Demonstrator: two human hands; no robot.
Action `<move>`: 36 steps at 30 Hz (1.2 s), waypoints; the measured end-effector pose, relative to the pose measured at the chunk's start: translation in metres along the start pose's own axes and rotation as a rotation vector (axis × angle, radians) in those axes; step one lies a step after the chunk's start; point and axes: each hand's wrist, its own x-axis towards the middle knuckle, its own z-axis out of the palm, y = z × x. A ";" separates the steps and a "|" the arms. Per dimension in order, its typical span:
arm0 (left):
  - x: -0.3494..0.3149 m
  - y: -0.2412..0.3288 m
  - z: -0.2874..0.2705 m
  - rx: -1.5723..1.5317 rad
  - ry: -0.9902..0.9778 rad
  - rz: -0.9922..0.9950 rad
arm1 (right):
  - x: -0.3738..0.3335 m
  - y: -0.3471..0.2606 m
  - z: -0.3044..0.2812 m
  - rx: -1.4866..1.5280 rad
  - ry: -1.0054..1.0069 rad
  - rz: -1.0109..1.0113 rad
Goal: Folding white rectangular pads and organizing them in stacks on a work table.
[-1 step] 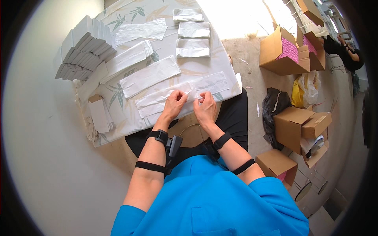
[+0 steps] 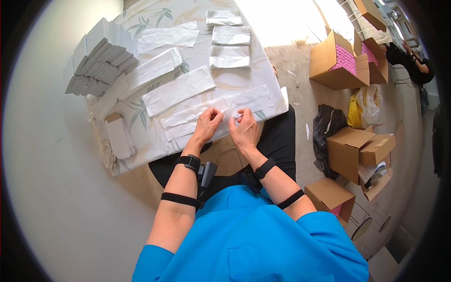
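Observation:
My left hand (image 2: 209,122) is closed in a pinch on a long, thin white plastic bag (image 2: 181,127) at the table's near edge. Just to its right, my right hand (image 2: 244,128) has its thumb and forefinger curled at a raised, translucent fold of the same film. The bag's thinner, see-through end (image 2: 253,99) stretches to the right beyond the hands. Behind it lies a flat white packet (image 2: 179,90), with a stack of long white packets (image 2: 152,73) farther back. Shorter folded white bundles (image 2: 231,35) sit in a column at the far right of the table.
A tall pile of white folded pieces (image 2: 101,56) stands at the table's left, near a small open white box (image 2: 120,136). On the floor at right are cardboard boxes (image 2: 345,148), a black bag (image 2: 324,136) and boxes with pink contents (image 2: 344,60). A person (image 2: 413,63) is at the far right.
My right hand's fingertips have shifted slightly left along the fold of film. My left hand keeps its place, and the other things lie as before.

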 end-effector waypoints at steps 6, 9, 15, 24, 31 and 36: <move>-0.001 0.008 0.003 0.014 -0.043 0.001 | 0.027 0.010 -0.005 -0.219 -0.062 0.137; 0.000 0.004 0.000 0.040 -0.041 0.015 | 0.020 0.008 -0.011 -0.064 -0.032 -0.080; 0.000 0.010 0.002 0.052 -0.058 0.002 | 0.015 0.005 -0.002 -0.052 -0.136 -0.167; 0.003 0.000 0.000 0.070 -0.046 0.034 | 0.001 0.003 -0.011 0.132 -0.130 -0.301; 0.000 0.003 -0.002 0.050 -0.060 0.017 | 0.008 0.012 -0.004 -0.127 -0.122 -0.254; -0.002 0.003 -0.001 0.089 -0.067 0.034 | 0.021 0.011 0.004 0.090 -0.333 -0.006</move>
